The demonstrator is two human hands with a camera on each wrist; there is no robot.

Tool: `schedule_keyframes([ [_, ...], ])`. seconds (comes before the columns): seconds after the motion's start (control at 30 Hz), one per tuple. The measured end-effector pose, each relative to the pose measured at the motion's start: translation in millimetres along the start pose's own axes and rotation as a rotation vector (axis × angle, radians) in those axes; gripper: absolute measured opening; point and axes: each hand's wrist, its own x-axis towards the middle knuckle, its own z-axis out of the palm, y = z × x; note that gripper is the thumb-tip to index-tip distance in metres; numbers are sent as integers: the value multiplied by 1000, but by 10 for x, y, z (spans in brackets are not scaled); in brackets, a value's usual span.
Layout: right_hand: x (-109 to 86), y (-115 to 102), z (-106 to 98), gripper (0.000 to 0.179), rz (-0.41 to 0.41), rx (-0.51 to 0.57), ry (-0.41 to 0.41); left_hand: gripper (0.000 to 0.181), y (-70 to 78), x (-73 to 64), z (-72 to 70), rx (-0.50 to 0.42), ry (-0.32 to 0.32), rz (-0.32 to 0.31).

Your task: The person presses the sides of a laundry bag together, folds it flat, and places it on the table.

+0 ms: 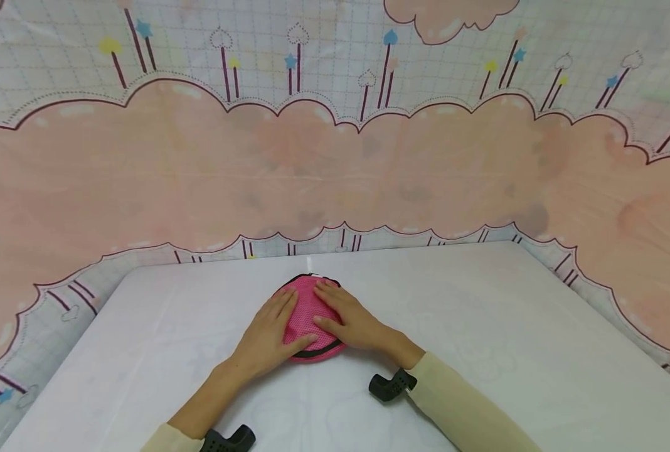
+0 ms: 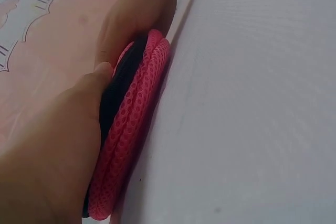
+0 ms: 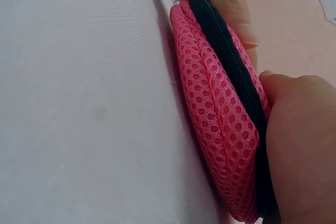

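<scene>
A round pink mesh zip pouch (image 1: 311, 317) lies flattish on the white table in the head view. A black zipper (image 3: 231, 51) runs round its side, plain to see in the right wrist view. My left hand (image 1: 267, 329) rests on the pouch's left side, fingers extended over the top and thumb along the near edge. From the right, my right hand (image 1: 354, 317) lies on the pouch too, its fingers and thumb stretched across the mesh. In the left wrist view the puffy pink rim (image 2: 131, 135) shows below the hands. Whatever may be inside the pouch is hidden.
The white tabletop (image 1: 482, 326) spreads round the pouch on all sides. Behind it hangs a peach and white patterned cloth (image 1: 335, 169), which also runs down along the table's left and right edges. Black camera mounts (image 1: 391, 385) sit at both wrists.
</scene>
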Motion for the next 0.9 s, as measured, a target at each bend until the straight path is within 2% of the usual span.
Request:
schedule_keyframes([
  [0.3,-15,-2,-2,64,28,19,-47,88,-30,1,18,-39,-74,-32],
  [0.73,19,-29,-14,67,57,-6,-114,86,-44,9,-1,-76,-99,-35],
  [0.9,23,-39,-24,66,52,-3,-116,86,-51,13,-2,-77,-103,-28],
])
